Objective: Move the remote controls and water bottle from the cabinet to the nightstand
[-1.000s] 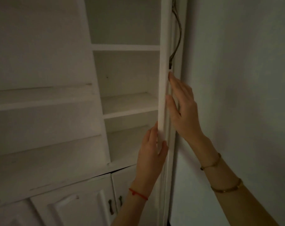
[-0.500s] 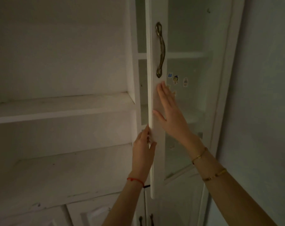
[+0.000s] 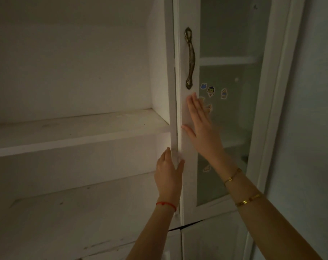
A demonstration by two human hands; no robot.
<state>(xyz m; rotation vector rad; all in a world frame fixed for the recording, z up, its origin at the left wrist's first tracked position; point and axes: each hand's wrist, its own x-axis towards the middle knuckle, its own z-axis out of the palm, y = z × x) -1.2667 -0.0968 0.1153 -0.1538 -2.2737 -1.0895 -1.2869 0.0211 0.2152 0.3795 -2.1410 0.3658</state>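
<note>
No remote control or water bottle shows in this view. A white cabinet door (image 3: 189, 53) with a glass pane and a bronze handle (image 3: 189, 59) stands almost flush with its frame. My right hand (image 3: 202, 128) presses flat on the door's white stile just below the handle, fingers straight. My left hand (image 3: 168, 171) sits lower at the door's free edge, thumb on the door face and fingers lying straight up along the frame. Through the glass I see only bare white shelves.
Open white shelves (image 3: 75, 132) fill the left, with a wider ledge (image 3: 84, 212) below them. Small cartoon stickers (image 3: 211, 91) dot the glass. Lower cabinet doors (image 3: 206, 241) sit beneath, and a plain wall (image 3: 313, 128) runs along the right.
The cabinet door has swung from edge-on and wide open to nearly shut. Both hands moved with it, the right palm staying flat on the stile.
</note>
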